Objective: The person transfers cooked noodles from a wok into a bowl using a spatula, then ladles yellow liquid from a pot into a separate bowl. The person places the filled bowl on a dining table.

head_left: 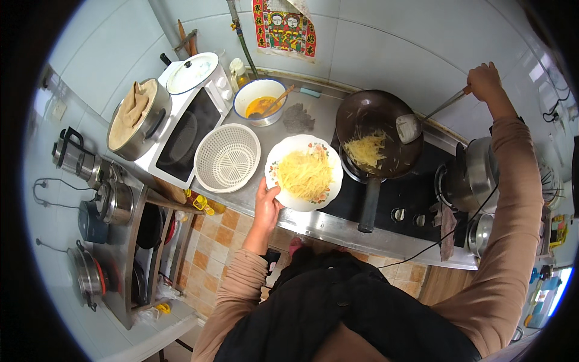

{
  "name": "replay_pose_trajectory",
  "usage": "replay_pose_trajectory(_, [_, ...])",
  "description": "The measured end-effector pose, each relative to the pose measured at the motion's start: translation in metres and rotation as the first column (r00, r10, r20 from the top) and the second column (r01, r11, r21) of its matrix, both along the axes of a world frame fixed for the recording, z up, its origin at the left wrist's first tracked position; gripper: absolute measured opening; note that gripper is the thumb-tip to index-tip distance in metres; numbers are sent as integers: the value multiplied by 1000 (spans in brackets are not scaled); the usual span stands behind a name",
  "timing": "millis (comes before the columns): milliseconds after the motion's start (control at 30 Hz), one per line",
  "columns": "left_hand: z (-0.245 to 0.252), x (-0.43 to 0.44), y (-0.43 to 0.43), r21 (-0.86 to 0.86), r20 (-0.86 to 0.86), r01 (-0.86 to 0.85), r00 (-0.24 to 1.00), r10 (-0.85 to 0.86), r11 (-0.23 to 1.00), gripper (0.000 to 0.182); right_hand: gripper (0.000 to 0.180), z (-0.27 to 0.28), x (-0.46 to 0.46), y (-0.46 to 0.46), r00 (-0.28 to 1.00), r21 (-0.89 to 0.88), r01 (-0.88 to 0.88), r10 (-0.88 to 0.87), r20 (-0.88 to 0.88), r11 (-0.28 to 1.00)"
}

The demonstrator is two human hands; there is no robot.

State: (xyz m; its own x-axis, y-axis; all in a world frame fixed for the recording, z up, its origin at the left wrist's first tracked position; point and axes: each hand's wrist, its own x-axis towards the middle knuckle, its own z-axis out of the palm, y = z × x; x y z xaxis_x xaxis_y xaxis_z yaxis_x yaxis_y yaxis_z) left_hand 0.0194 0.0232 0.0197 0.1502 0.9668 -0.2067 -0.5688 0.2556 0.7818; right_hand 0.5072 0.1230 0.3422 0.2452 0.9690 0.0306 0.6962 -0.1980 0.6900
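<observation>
My left hand (pixel 267 204) grips the near-left rim of a white floral plate (pixel 334 174), thumb on top. Heaped on the plate are pale yellow shreds (pixel 304 174) that look like shredded potato. Raised at the far right, my right hand (pixel 486 81) is closed around the wooden handle end of a metal wok spatula (pixel 408 129). The spatula's blade rests over the right side of a dark wok (pixel 380 108). More shreds (pixel 367 149) lie in the wok's lower left, with stray strands on its wall. The wok's black handle (pixel 371 206) points toward me, untouched.
Left of the plate stands a white plastic colander (pixel 227 158). Behind it, an enamel bowl (pixel 238 105) holds orange liquid and a wooden-handled utensil. A steel pot (pixel 481 156) and a rag (pixel 445 231) sit at the right. A black cord (pixel 434 246) crosses the stove's front edge.
</observation>
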Motion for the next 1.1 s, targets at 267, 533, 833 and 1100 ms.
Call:
replay_pose_trajectory(267, [-20,5,3,-100,-55,18,998,-24,995,46,19,-33,63,41,967,-73,-101,81,-242,992])
replay_pose_trajectory(533, [-49,27,18,-170,-70,16,997,-28,985,45,24,-96,76,78,902,-158,-165,84,-424,974])
replay_pose_trajectory(833, [-61,49,35,-193,-28,26,999,-32,981,46,25,-117,86,73,752,-94,-264,144,-644,960])
replay_pose_trajectory(1100, [-72,60,46,-222,-25,22,999,-28,975,45,23,-120,97,71,603,2,-314,200,-772,950])
